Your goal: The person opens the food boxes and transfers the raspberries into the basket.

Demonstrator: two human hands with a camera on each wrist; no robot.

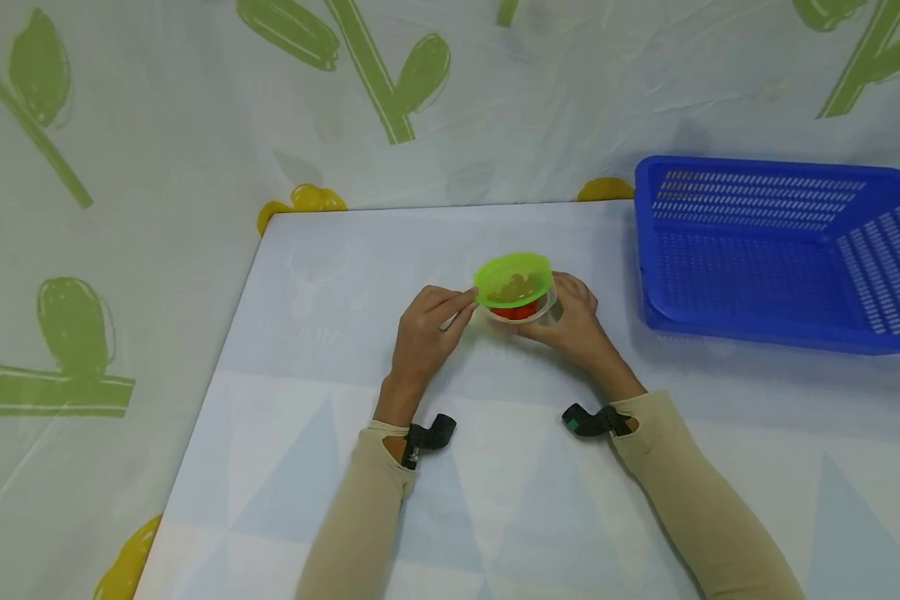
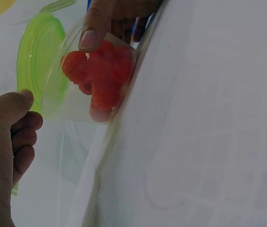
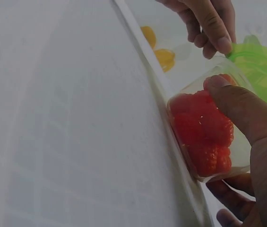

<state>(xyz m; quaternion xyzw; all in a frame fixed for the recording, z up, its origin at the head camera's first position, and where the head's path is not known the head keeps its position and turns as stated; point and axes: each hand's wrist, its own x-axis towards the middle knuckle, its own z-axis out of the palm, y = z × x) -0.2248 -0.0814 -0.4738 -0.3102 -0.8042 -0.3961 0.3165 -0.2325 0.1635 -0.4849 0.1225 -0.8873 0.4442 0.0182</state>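
My left hand [image 1: 429, 327] pinches the edge of a translucent green lid [image 1: 516, 271] between thumb and fingers. The lid is tilted over the mouth of a clear plastic container [image 3: 239, 156], overlapping its rim in the head view. Inside the container lie several red, bumpy pieces that look like raspberries [image 2: 106, 71]. Around the container's side curls my right hand [image 1: 572, 321], its thumb [image 3: 237, 101] along the near wall and its fingers on the opposite side. The container stands at the table surface.
A blue perforated plastic basket [image 1: 783, 325] stands at the right of the table. The table has a pale cover [image 1: 345, 350] with light blue triangles. Behind its far edge hangs a pale sheet [image 1: 195, 150] with green plant prints.
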